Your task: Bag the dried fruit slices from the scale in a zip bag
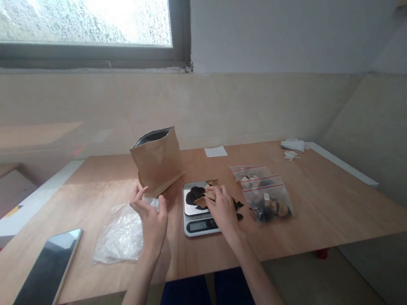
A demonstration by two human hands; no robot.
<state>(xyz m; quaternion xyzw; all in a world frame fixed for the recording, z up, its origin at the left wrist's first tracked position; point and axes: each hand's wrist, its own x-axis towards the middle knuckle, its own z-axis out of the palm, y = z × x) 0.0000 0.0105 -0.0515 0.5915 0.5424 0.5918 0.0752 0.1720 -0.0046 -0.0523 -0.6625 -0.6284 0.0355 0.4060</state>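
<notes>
A white kitchen scale with a lit display stands on the table, and dark and tan dried pieces lie on its metal plate. Over the plate's right side is my right hand, its fingertips closed on a tan dried piece among the others. Some dark pieces stick out past the scale's right edge. My left hand hovers left of the scale with fingers apart and nothing in it. Below and behind it lies a crumpled clear plastic bag.
Behind the scale an open brown paper pouch stands upright. Zip bags with dried pieces lie to the right. A phone on a cable is at left. White paper and white scraps lie at the back.
</notes>
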